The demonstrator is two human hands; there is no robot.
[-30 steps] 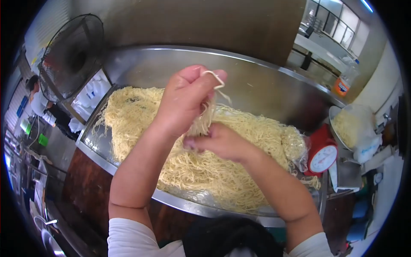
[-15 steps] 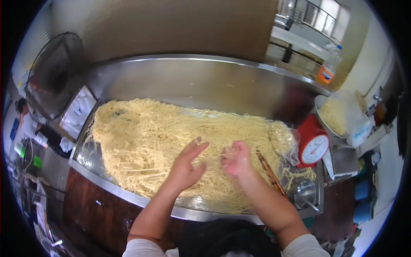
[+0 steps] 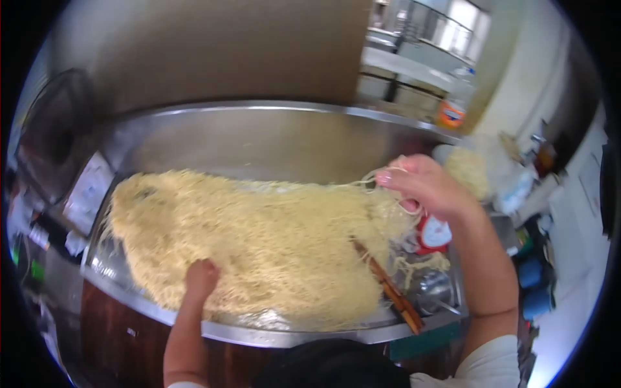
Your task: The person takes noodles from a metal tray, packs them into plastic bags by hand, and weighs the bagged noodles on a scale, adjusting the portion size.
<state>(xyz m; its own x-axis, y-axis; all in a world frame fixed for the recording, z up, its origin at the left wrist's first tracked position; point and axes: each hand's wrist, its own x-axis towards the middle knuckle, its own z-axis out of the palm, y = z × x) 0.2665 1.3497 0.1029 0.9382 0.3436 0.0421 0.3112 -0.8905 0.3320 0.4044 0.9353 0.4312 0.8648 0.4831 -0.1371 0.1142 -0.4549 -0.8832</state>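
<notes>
A wide heap of pale yellow noodles covers most of a metal tray. My right hand is raised above the heap's far right side, its fingers pinched on a few noodle strands that dangle and trail back toward the pile. At the near left part of the heap, my left hand is closed, fingers curled down into the noodles; the fingertips are hidden. A pair of wooden tongs or sticks lies across the heap's right edge and the tray rim.
Behind my right hand a red scale is partly covered. A metal cup with a handle sits in the tray's right corner. Beyond are a bag of noodles and an orange-labelled bottle. A fan stands at left.
My hands have parted from above the middle of the heap: the right went up and right with noodle strands, the left went left and down onto the noodles. The view shifted too.
</notes>
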